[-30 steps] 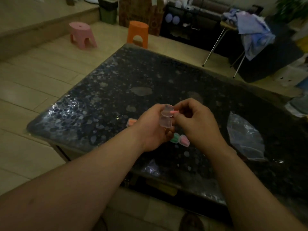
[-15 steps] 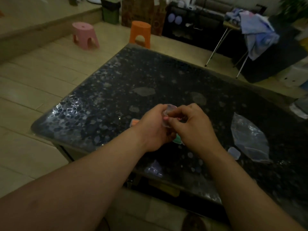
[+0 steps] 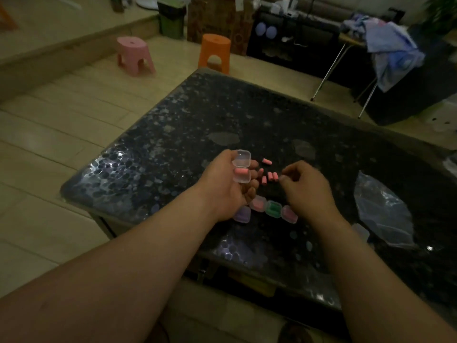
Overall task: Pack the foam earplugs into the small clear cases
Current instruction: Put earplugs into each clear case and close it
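Table (image 3: 247, 115), left grip (image 3: 222, 191) around open case (image 3: 242, 160)

Left grip (image 3: 222, 190) holds the clear case (image 3: 242, 160); right grip (image 3: 306, 189) hovers, loosely curled.

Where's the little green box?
In the head view, the green case sits on the dark table between two pink cases, in the gap between the left hand and the right hand.
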The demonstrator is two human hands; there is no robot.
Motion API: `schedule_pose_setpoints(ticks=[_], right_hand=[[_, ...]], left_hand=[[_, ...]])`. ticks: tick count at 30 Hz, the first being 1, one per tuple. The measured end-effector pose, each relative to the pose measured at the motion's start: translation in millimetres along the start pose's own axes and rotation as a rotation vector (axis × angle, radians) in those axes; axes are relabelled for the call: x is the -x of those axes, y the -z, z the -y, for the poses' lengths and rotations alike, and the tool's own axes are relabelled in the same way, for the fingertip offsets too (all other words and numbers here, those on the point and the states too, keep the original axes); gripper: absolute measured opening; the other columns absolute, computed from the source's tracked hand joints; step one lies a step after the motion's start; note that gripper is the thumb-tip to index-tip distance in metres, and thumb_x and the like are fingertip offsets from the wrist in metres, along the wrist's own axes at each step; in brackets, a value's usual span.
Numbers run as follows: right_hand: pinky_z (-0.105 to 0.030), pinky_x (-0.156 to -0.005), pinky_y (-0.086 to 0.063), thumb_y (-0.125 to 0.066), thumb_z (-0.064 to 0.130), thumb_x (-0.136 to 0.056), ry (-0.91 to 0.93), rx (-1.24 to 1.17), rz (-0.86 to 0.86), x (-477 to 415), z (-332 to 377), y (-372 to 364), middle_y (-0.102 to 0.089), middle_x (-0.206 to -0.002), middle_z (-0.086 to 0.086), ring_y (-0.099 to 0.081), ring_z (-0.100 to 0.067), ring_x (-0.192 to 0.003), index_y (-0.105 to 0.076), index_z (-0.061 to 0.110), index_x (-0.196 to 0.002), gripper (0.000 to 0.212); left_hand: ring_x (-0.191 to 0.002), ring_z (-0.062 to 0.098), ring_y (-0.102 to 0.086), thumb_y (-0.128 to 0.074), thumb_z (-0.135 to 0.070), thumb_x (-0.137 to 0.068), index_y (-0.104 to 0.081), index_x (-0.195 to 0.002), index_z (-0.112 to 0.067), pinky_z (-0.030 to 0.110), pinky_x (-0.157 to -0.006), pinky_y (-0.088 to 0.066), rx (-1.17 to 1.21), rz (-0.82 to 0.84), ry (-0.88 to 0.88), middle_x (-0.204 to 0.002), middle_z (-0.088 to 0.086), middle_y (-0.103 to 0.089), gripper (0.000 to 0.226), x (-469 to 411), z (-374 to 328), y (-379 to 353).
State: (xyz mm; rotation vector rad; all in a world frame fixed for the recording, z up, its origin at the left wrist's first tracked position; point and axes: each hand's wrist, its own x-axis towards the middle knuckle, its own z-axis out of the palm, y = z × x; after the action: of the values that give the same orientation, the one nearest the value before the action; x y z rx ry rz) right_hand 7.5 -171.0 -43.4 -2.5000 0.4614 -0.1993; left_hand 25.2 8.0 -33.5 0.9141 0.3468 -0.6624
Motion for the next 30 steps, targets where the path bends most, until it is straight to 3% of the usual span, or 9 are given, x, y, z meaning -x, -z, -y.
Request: schedule_pose_setpoints(ticks=[4, 9, 14, 19, 21, 23, 24, 30], right_hand=[[-0.029, -0.059, -0.039, -0.074, 0.037, -0.100, -0.005, 0.114, 0.070, -3.3, 10.4, -25.1, -0.061, -0.089, 0.008, -0.054, -0.003, -0.074, -0.059, 0.028, -0.098, 0.017], [-0.035, -0.062, -0.039, -0.070, 0.031, -0.100, 0.010, 0.213, 0.038, -5.9, 13.0, -37.4, -0.064, -0.092, 0.001, -0.057, -0.015, -0.077, -0.056, 0.026, -0.090, 0.018], [-0.025, -0.058, -0.041, -0.070, 0.029, -0.104, -0.002, -0.016, 0.031, -2.7, 10.6, -18.7, -0.067, -0.097, 0.005, -0.059, -0.002, -0.076, -0.062, 0.027, -0.101, 0.009], [-0.012, -0.064, -0.046, -0.073, 0.029, -0.102, 0.234, -0.215, 0.049, 16.9, 39.4, 24.5, -0.069, -0.092, 0.012, -0.066, 0.004, -0.080, -0.068, 0.031, -0.103, 0.005], [-0.018, -0.071, -0.051, -0.075, 0.030, -0.100, 0.356, -0.181, 0.117, 27.8, 49.4, 32.3, -0.068, -0.095, 0.012, -0.066, 0.000, -0.085, -0.068, 0.033, -0.101, 0.008], [-0.022, -0.074, -0.052, -0.076, 0.033, -0.097, 0.429, -0.057, 0.172, 34.8, 52.8, 31.4, -0.063, -0.099, 0.014, -0.063, -0.002, -0.089, -0.067, 0.036, -0.100, 0.010], [-0.023, -0.076, -0.052, -0.076, 0.034, -0.097, 0.450, 0.007, 0.184, 36.4, 51.5, 29.4, -0.060, -0.101, 0.014, -0.061, -0.002, -0.090, -0.067, 0.037, -0.100, 0.010], [-0.027, -0.077, -0.049, -0.076, 0.035, -0.097, 0.494, 0.087, 0.167, 35.6, 43.2, 24.4, -0.054, -0.098, 0.014, -0.056, -0.003, -0.089, -0.066, 0.041, -0.097, 0.011]], left_hand=[[-0.066, 0.015, -0.053, -0.047, -0.038, -0.105, -0.068, -0.109, -0.010, 0.028, -0.061, -0.044, 0.005, -0.017, -0.004, -0.071, 0.003, -0.060, 0.035, 1.6, -4.2, 4.7], [-0.064, 0.015, -0.055, -0.047, -0.039, -0.106, -0.069, -0.108, -0.010, 0.028, -0.057, -0.047, -0.014, -0.014, 0.012, -0.071, 0.003, -0.062, 0.037, -0.4, -1.0, 6.1], [-0.062, 0.013, -0.052, -0.048, -0.039, -0.106, -0.067, -0.107, -0.013, 0.027, -0.059, -0.043, -0.060, 0.005, 0.013, -0.068, 0.000, -0.060, 0.032, 0.4, 0.6, 2.7], [-0.060, 0.013, -0.055, -0.047, -0.040, -0.105, -0.067, -0.105, -0.015, 0.026, -0.056, -0.045, -0.079, 0.026, 0.014, -0.069, 0.000, -0.062, 0.032, -1.1, 3.4, -2.8], [-0.073, 0.017, -0.061, -0.046, -0.038, -0.105, -0.070, -0.113, -0.013, 0.030, -0.064, -0.049, -0.079, 0.061, 0.001, -0.084, 0.005, -0.069, 0.035, -1.2, 4.2, -2.6], [-0.095, 0.024, -0.065, -0.047, -0.037, -0.104, -0.067, -0.131, -0.013, 0.038, -0.082, -0.053, -0.061, 0.084, -0.009, -0.108, 0.011, -0.072, 0.041, -2.4, 4.8, -2.4], [-0.098, 0.026, -0.065, -0.048, -0.036, -0.103, -0.065, -0.131, -0.012, 0.043, -0.089, -0.052, -0.048, 0.100, -0.010, -0.111, 0.012, -0.071, 0.041, -4.2, 5.7, -2.2], [-0.090, 0.021, -0.067, -0.047, -0.037, -0.104, -0.064, -0.130, -0.019, 0.042, -0.097, -0.049, -0.011, 0.138, 0.018, -0.097, 0.008, -0.070, 0.035, -10.1, 7.1, -1.3]])
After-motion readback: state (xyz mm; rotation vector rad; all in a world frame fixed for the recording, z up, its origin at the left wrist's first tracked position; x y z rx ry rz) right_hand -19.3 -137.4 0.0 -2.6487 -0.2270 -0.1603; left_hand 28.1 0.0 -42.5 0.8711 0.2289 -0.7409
